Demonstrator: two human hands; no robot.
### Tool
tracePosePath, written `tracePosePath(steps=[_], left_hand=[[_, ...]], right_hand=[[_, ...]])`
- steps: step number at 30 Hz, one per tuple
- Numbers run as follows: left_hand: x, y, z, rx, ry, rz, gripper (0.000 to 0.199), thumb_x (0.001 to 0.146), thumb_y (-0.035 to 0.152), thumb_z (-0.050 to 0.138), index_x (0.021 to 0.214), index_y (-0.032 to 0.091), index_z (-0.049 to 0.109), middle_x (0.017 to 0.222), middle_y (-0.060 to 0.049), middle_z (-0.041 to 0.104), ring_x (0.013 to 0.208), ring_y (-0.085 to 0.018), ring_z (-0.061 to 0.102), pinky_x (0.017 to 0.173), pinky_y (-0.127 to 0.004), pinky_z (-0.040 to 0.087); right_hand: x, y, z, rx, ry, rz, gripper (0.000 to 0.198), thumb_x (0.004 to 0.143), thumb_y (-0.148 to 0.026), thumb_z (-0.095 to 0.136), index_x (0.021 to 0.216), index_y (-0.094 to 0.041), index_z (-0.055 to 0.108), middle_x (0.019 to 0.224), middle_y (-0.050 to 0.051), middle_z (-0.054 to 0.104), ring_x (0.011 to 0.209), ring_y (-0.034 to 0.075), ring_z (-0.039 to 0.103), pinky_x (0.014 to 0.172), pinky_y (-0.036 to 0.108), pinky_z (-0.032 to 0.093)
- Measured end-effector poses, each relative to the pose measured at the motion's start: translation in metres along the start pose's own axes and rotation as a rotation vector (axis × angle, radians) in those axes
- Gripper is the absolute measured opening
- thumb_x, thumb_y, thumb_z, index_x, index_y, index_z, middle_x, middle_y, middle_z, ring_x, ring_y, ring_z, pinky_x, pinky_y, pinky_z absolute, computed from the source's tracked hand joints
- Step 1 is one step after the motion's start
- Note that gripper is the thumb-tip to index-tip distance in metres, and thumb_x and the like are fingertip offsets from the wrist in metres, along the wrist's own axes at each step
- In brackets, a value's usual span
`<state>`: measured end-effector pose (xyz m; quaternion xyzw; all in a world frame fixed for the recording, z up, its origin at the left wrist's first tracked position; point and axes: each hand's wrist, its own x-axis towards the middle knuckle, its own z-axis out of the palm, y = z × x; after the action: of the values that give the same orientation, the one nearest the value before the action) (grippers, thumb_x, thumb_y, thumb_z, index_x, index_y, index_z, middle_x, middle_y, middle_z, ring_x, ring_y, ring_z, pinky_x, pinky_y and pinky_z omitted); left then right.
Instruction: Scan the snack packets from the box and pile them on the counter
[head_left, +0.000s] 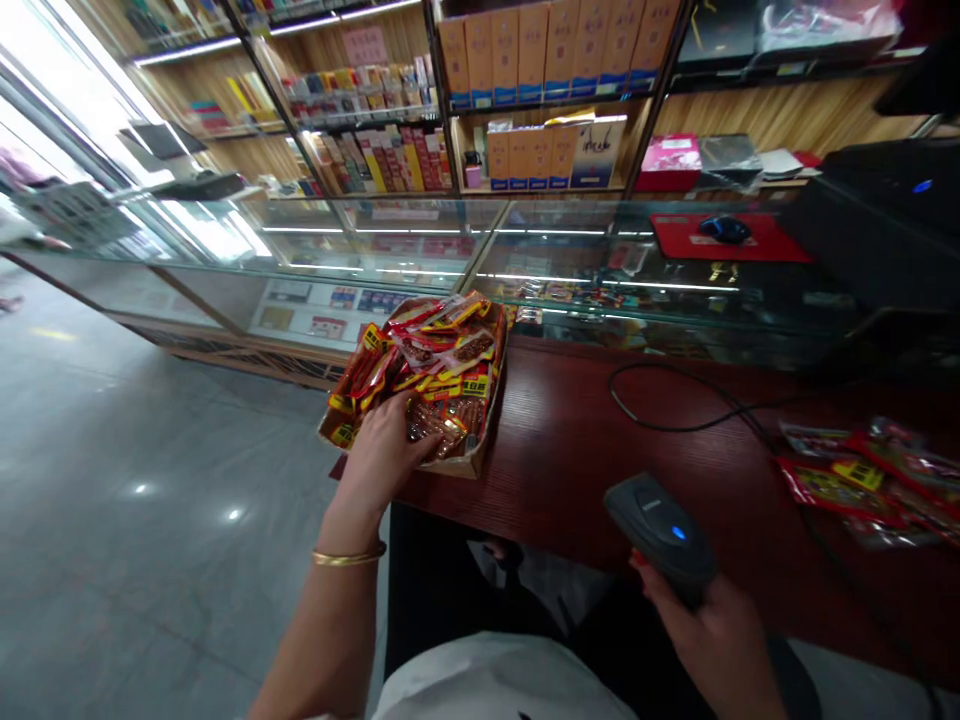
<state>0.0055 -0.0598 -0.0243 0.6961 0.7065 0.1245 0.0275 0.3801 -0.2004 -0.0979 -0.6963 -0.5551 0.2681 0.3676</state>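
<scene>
An open cardboard box [480, 462] heaped with red and yellow snack packets [450, 335] sits at the left end of the dark red desk. My left hand [386, 445], with a gold bracelet on its wrist, reaches into the near side of this box. Its thumb and fingers close on a snack packet [454, 420] with a clear window showing brown food; some fingertips are hidden. In my right hand [709, 625] is a dark grey barcode scanner [660, 535] with a lit blue light, held above the desk's front edge.
More snack packets [870, 475] lie on the desk [547, 430] at the right, near a black cable [675, 428]. Behind stands a glass display counter [420, 240] bearing a mouse [724, 229] on a red mat [772, 245]. Stocked shelves line the wall. Part of a person shows at far left.
</scene>
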Motion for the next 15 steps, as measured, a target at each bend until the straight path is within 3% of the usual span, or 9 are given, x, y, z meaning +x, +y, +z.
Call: tracePosePath(steps=[4,7,11,13,15], left_hand=[[0.006,-0.003,0.000,0.012,-0.028,-0.090,0.087,0.075,0.045,0.078,0.148,0.009,0.047,0.135,-0.023,0.064,0.126,-0.037,0.059,0.107,-0.047,0.045],[0.003,-0.003,-0.012,-0.088,-0.054,-0.143,0.068,0.075,0.046,0.076,0.134,0.013,0.063,0.120,-0.017,0.072,0.116,-0.035,0.065,0.100,-0.045,0.050],[-0.012,0.016,-0.044,-0.453,-0.007,-0.050,0.030,0.082,0.043,0.068,0.100,0.021,0.077,0.106,-0.009,0.077,0.104,-0.028,0.069,0.095,-0.040,0.054],[-0.016,0.036,-0.055,-0.667,0.048,0.005,0.025,0.083,0.041,0.068,0.096,0.021,0.076,0.106,-0.008,0.077,0.102,-0.026,0.070,0.092,-0.037,0.056],[-0.016,0.060,-0.052,-0.878,0.040,0.017,0.027,0.084,0.042,0.070,0.098,0.020,0.075,0.101,-0.008,0.077,0.092,-0.024,0.072,0.082,-0.035,0.058]], right_hand=[[0.001,0.003,-0.003,-0.029,0.006,0.017,0.046,0.080,-0.063,0.066,0.089,-0.021,0.083,0.084,0.010,0.084,0.078,0.031,0.081,0.073,0.032,0.064],[0.002,0.005,-0.005,-0.033,0.015,0.035,0.047,0.079,-0.063,0.066,0.091,-0.022,0.084,0.087,0.010,0.084,0.080,0.031,0.081,0.077,0.034,0.064],[0.003,0.009,-0.008,-0.029,0.023,0.059,0.048,0.079,-0.064,0.067,0.091,-0.020,0.084,0.086,0.010,0.084,0.078,0.031,0.081,0.076,0.034,0.064],[0.003,0.013,-0.010,-0.030,0.014,0.077,0.049,0.079,-0.064,0.068,0.090,-0.019,0.084,0.085,0.011,0.084,0.075,0.031,0.081,0.072,0.034,0.064],[0.004,0.017,-0.014,-0.031,0.015,0.090,0.049,0.080,-0.063,0.068,0.091,-0.019,0.084,0.084,0.011,0.084,0.073,0.030,0.081,0.071,0.033,0.065]])
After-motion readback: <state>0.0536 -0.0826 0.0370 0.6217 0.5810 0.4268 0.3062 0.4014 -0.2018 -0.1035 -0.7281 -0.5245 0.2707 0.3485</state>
